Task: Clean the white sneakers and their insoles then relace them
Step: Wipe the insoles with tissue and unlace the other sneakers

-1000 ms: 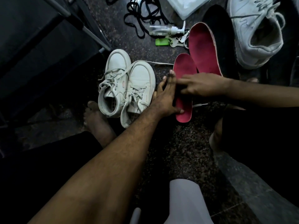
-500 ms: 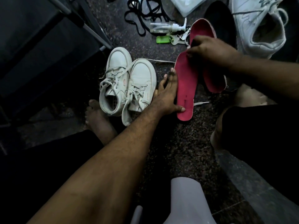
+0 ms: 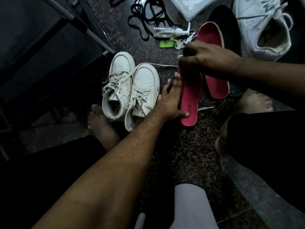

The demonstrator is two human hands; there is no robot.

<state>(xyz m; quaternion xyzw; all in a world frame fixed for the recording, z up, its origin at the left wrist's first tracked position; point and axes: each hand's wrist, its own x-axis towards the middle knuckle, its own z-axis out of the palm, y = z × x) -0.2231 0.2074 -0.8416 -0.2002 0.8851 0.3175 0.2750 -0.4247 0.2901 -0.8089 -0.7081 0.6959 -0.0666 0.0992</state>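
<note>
Left hand (image 3: pixel 171 103) lies flat on the floor, fingers straight, thumb pressing the heel end of a pink insole (image 3: pixel 189 95) to hold it down. Right hand (image 3: pixel 206 58) is curled round something dark at the toe end; what it is, I cannot tell. Just left of the hands stand two small white sneakers (image 3: pixel 130 90), laces on. A second pink insole (image 3: pixel 212 63) lies farther back. Cleaning looks only just begun, and relacing comes later.

Bare floor (image 3: pixel 178 154) lies open near; sneakers (image 3: pixel 130 90), insoles (image 3: pixel 189 96) crowd beyond.
</note>
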